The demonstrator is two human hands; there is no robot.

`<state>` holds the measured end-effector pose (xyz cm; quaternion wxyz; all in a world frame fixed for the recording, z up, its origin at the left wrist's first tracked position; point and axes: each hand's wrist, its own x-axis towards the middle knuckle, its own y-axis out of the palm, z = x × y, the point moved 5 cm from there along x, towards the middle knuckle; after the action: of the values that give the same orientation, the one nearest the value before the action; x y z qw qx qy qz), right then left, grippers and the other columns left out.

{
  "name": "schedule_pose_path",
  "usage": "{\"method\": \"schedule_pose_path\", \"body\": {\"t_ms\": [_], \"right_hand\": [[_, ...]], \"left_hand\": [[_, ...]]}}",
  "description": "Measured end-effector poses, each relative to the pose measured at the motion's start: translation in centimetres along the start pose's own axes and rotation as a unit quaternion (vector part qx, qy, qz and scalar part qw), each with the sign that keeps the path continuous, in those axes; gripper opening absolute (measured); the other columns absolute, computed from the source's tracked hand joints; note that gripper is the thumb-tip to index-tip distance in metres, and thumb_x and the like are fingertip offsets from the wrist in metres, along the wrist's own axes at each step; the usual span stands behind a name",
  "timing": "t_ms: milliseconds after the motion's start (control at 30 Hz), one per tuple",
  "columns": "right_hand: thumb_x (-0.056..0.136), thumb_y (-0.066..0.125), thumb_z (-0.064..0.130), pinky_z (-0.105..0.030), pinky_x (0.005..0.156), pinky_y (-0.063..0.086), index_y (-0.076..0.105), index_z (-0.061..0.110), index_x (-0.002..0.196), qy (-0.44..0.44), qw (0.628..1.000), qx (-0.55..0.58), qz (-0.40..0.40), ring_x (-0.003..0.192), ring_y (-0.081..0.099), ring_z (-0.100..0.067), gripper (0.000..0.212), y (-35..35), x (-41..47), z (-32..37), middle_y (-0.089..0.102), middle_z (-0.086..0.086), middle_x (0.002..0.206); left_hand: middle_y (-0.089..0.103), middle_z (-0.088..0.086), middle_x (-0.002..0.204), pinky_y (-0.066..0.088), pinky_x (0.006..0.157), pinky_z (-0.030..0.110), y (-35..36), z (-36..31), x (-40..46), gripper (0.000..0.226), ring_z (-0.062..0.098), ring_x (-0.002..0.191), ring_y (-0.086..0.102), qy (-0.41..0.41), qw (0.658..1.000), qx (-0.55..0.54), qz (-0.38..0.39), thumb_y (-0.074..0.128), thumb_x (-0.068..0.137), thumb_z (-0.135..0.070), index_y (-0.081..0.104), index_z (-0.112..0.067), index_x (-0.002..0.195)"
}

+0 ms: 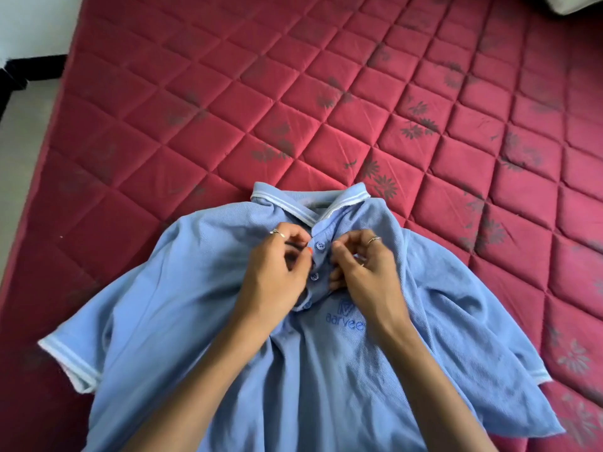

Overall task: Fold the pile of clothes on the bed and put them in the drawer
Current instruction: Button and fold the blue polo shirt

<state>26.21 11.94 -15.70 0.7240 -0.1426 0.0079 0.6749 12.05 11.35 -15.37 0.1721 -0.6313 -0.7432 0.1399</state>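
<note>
Left hand curled at the left edge of the button placket, fingertips pinching the cloth just beside the top button; ring on one finger, orange polish on a nail. Right hand likewise curled, pinching the placket's right edge, rings on two fingers. Both hands close together, almost touching across the placket. Second button visible between the hands; a third partly hidden lower down. Light blue polo shirt spread front-up on the bed, collar pointing away, white stripes along collar and sleeve hems. Left sleeve laid out flat, right sleeve rumpled. Embroidered logo reading "aarvee" on the chest, partly covered by the right wrist. Cloth bunched into creases around the placket. Red quilted mattress with dark flower print beneath the shirt. Pale floor past the bed's left edge. Drawer not in view.
</note>
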Motion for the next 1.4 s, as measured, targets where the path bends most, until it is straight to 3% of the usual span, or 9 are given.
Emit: {"method": "schedule_pose_path", "body": {"t_ms": [100, 200, 333, 600, 933, 1033, 1167, 1300, 1400], "right_hand": [[0.089, 0.056, 0.007, -0.024, 0.066, 0.045, 0.059, 0.015, 0.1, -0.153, 0.957, -0.202, -0.143, 0.069, 0.057, -0.008, 0.013, -4.9, -0.4, 2.4, 0.063, 0.002, 0.089], [0.087, 0.06, 0.009, -0.039, 0.083, 0.039, 0.053, 0.004, 0.124, -0.116, 0.899, -0.336, -0.257, 0.102, 0.056, -0.036, 0.038, -11.3, 0.4, 1.7, 0.057, -0.018, 0.121], [0.082, 0.069, 0.028, -0.043, 0.081, 0.043, 0.051, 0.001, 0.12, 0.042, 0.904, -0.388, -0.173, 0.106, 0.053, -0.042, 0.05, -14.8, 2.2, -2.7, 0.055, -0.026, 0.118], [0.09, 0.06, 0.019, -0.032, 0.06, 0.042, 0.057, 0.014, 0.084, 0.061, 0.925, -0.362, -0.096, 0.071, 0.062, -0.034, 0.008, -14.9, 2.3, -1.6, 0.068, -0.02, 0.081], [0.091, 0.048, 0.001, -0.016, 0.032, 0.036, 0.053, 0.0, 0.083, -0.05, 0.942, -0.246, -0.221, 0.035, 0.051, -0.016, 0.009, -20.9, -1.9, 12.3, 0.057, -0.018, 0.064], [0.09, 0.048, 0.004, -0.02, 0.036, 0.037, 0.052, -0.002, 0.086, -0.108, 0.932, -0.245, -0.243, 0.044, 0.055, -0.018, 0.008, -22.9, -4.3, 18.7, 0.061, -0.023, 0.068], [0.092, 0.049, 0.007, -0.026, 0.047, 0.044, 0.055, 0.004, 0.092, -0.191, 0.916, -0.197, -0.292, 0.041, 0.058, -0.017, 0.007, -26.5, -8.7, 26.7, 0.065, -0.021, 0.076], [0.091, 0.053, 0.006, -0.01, 0.043, 0.045, 0.058, 0.002, 0.093, -0.238, 0.9, -0.14, -0.336, 0.042, 0.059, -0.006, 0.007, -30.7, -12.8, 32.6, 0.064, -0.019, 0.083], [0.088, 0.057, 0.01, -0.034, 0.078, 0.056, 0.058, 0.011, 0.083, -0.263, 0.889, -0.125, -0.352, 0.082, 0.068, -0.026, 0.006, -32.8, -15.8, 35.5, 0.064, -0.014, 0.087]], "left_hand": [[0.063, -0.006, 0.08, 0.043, 0.061, 0.007, -6.5, -0.9, -0.3, 0.02, 0.0, 0.069, 0.06, 0.01, 0.985, 0.056, -0.162, 0.064, 0.083, -0.002, 0.057, -0.019, 0.092], [0.064, 0.012, 0.104, 0.046, 0.08, 0.037, -13.9, 1.2, -1.2, 0.019, 0.034, 0.092, 0.061, -0.067, 0.935, 0.205, -0.281, 0.062, 0.083, -0.01, 0.059, -0.014, 0.101], [0.05, 0.018, 0.121, 0.044, 0.086, 0.052, -16.7, 6.2, -3.4, 0.038, 0.05, 0.105, 0.054, -0.266, 0.885, 0.364, -0.119, 0.056, 0.091, -0.04, 0.054, -0.012, 0.116], [0.067, 0.008, 0.11, 0.049, 0.077, 0.041, -15.6, 4.4, -2.6, 0.026, 0.038, 0.1, 0.063, -0.136, 0.869, 0.476, 0.004, 0.041, 0.098, -0.04, 0.059, -0.022, 0.102], [0.059, 0.011, 0.048, 0.045, 0.055, 0.03, -27.4, -8.4, 2.3, 0.035, 0.02, 0.052, 0.067, -0.064, 0.95, 0.246, -0.184, 0.053, 0.094, -0.025, 0.057, -0.006, 0.065], [0.059, 0.009, 0.05, 0.043, 0.039, 0.021, -30.6, -14.6, 2.2, 0.032, 0.003, 0.03, 0.051, -0.035, 0.959, 0.156, -0.233, 0.051, 0.096, -0.023, 0.064, -0.002, 0.076], [0.063, 0.011, 0.057, 0.056, 0.075, 0.045, -35.9, -22.0, 1.2, 0.037, 0.031, 0.063, 0.066, 0.044, 0.958, 0.122, -0.255, 0.051, 0.095, -0.032, 0.064, -0.004, 0.074], [0.061, 0.01, 0.058, 0.051, 0.072, 0.04, -39.1, -28.6, -1.4, 0.037, 0.028, 0.062, 0.06, 0.116, 0.952, 0.224, -0.173, 0.065, 0.088, -0.035, 0.058, -0.004, 0.069], [0.048, 0.005, 0.056, 0.035, 0.058, 0.034, -40.0, -31.6, -4.3, 0.049, 0.024, 0.056, 0.043, 0.144, 0.921, 0.339, -0.127, 0.075, 0.078, -0.044, 0.048, -0.007, 0.061]]}}
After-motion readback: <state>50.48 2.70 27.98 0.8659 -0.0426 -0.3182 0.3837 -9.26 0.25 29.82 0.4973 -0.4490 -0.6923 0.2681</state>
